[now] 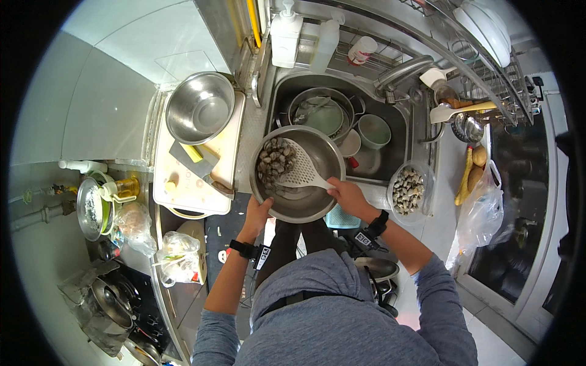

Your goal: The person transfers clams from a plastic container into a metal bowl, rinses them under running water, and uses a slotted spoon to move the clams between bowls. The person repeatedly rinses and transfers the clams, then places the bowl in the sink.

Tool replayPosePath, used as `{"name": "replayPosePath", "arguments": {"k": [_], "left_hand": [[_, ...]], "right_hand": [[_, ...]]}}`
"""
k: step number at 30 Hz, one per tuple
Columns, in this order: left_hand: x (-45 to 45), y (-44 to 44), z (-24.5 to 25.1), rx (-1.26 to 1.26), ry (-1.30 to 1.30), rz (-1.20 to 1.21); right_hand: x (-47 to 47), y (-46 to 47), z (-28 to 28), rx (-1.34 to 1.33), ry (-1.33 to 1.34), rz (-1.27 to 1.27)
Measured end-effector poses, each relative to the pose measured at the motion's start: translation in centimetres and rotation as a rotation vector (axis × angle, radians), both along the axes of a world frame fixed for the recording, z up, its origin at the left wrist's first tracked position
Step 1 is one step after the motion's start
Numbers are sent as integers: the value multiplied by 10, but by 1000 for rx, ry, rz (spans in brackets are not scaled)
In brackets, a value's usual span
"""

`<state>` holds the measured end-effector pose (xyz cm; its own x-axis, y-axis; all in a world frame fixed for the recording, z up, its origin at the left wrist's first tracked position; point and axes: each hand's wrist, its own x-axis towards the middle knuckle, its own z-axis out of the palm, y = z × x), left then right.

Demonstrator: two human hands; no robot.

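A steel mixing bowl [316,212] is held in front of me, overlapping the sink's near edge. My left hand [258,215] grips its rim at the near left, thumb over the edge. My right hand [350,196] is closed on the handle of a white perforated skimmer [304,167], which lies inside the bowl. Dark, shell-like food pieces [274,160], probably shellfish, are heaped at the bowl's left, on and beside the skimmer's head. Further right, a clear plastic container [430,176] holds paler pieces of similar size.
The steel sink [400,121] holds a pot [293,98] and a pale green bowl [374,131] under the faucet [405,71]. Leftward, a cutting board [192,201] carries an empty steel bowl [200,108] and a cleaver [190,160]. A plastic bag [480,219] lies at right.
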<state>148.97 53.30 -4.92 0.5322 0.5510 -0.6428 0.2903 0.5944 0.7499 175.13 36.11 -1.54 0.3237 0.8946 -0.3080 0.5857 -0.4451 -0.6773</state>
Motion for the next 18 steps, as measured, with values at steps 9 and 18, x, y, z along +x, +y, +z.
{"name": "replayPosePath", "arguments": {"k": [9,18], "left_hand": [[12,1,16,38,48,3],[15,1,16,52,28,27]], "right_hand": [[8,-19,12,31,264,13],[6,-21,2,120,379,-117]]}}
